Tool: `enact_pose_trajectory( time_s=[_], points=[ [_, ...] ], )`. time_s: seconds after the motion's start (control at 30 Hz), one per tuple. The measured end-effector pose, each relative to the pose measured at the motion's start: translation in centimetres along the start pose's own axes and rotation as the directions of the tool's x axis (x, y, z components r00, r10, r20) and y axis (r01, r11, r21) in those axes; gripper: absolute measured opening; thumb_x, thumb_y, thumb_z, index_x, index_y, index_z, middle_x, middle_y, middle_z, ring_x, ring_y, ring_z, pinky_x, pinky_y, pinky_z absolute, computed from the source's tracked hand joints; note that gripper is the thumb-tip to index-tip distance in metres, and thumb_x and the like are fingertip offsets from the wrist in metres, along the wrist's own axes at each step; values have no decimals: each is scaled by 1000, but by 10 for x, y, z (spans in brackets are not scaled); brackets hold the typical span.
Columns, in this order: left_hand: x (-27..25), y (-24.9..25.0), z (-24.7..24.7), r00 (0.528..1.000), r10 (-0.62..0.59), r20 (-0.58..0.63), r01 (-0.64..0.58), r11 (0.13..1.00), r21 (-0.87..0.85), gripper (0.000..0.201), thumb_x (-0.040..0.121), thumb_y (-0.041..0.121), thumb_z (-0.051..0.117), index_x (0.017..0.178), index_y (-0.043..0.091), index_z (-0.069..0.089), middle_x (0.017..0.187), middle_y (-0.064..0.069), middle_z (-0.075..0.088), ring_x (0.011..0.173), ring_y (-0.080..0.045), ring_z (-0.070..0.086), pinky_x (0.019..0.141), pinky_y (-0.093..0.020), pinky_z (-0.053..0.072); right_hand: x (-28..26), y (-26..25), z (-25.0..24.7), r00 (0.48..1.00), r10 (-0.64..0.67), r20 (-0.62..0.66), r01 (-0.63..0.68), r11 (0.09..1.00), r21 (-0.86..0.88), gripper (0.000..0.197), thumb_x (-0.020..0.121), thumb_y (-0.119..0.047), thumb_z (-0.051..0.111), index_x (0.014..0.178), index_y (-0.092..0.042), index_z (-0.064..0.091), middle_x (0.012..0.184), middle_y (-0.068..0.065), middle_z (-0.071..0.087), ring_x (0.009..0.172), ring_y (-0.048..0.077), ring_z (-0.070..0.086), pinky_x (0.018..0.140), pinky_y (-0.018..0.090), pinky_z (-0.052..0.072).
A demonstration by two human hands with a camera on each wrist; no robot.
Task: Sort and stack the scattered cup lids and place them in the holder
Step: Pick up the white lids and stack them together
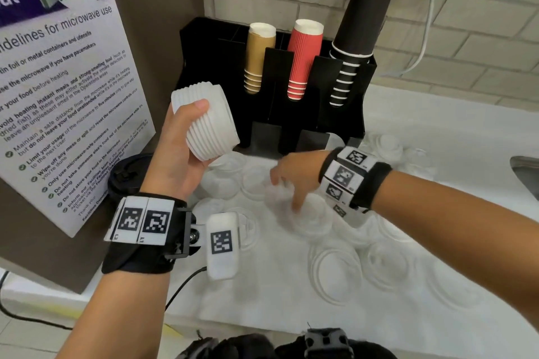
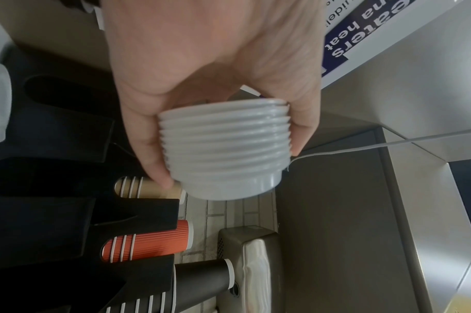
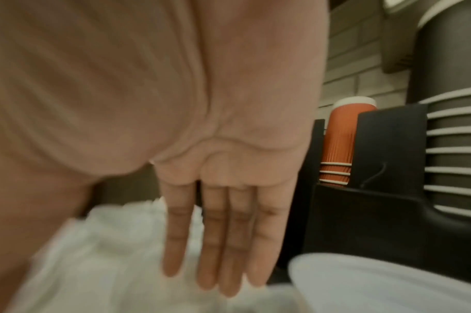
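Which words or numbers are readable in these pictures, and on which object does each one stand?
"guidelines for microwave use" (first letters cut off): heading of the wall poster.
"Limit your usage", "Wipe off any mess or spill": bold in the poster's list; the finer print is too small.
"heat": poster's purple banner, left wrist view, cropped.
Wrist bands: coded squares only.
Cups, lids: no text.

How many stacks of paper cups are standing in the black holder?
3: a tan stack on the left, a red stack in the middle, a black stack on the right. Rear compartments are partly hidden.
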State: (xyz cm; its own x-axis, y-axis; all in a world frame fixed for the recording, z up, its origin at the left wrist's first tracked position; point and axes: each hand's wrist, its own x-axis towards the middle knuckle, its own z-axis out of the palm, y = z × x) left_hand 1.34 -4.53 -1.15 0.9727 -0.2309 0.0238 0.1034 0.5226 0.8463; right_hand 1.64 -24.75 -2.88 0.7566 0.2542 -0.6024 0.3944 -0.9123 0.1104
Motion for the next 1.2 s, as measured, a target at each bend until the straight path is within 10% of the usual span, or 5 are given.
enact_pose_trajectory(
  time_s=[0.23, 0.5, 0.77, 0.93, 1.2],
  points=[
    [1, -5, 7, 1000, -21, -1, 21, 1000, 16, 70, 72, 35, 63, 138, 23, 45, 116, 1, 61, 105, -18, 61, 83, -42, 52, -18, -1, 40, 996, -68, 49, 80, 946, -314, 100, 66, -40, 83, 145, -28, 23, 134, 6, 37, 123, 26, 35, 93, 38, 31],
    [5, -17, 14, 998, -63, 26, 63, 998, 5, 69, 75, 34, 60, 141, 21, 44, 123, -2, 58, 112, -22, 58, 84, -41, 53, -27, 16, 39, 979, -62, -193, 93, 984, 151, 88, 62, -33, 83, 132, -30, 30, 121, -3, 38, 111, 23, 41, 89, 35, 36],
    [7, -39, 16, 989, -148, 21, 147, 989, 29, 68, 72, 34, 63, 137, 22, 48, 118, -2, 59, 105, -19, 60, 85, -44, 51, -53, 32, 29, 846, 123, -519, 302, 692, 655, 79, 69, -15, 82, 131, -25, 35, 121, -1, 41, 107, 18, 50, 68, 12, 48],
    [3, -53, 23, 961, -264, 79, 259, 963, 70, 73, 70, 35, 65, 139, 19, 47, 124, -9, 59, 109, -25, 59, 78, -41, 52, -74, 15, 36, 700, 316, -640, 544, 345, 765, 67, 75, -10, 76, 127, -33, 41, 120, -2, 54, 104, 15, 59, 76, 28, 56],
    [-3, -63, 31, 909, -357, 215, 335, 933, 134, 94, 53, 43, 74, 139, 18, 48, 125, -13, 60, 102, -23, 64, 64, -30, 56, -72, -16, 52, 611, 411, -677, 660, 208, 722, 64, 75, -11, 68, 132, -32, 47, 121, -8, 54, 109, 10, 56, 83, 34, 57]
  ],
)
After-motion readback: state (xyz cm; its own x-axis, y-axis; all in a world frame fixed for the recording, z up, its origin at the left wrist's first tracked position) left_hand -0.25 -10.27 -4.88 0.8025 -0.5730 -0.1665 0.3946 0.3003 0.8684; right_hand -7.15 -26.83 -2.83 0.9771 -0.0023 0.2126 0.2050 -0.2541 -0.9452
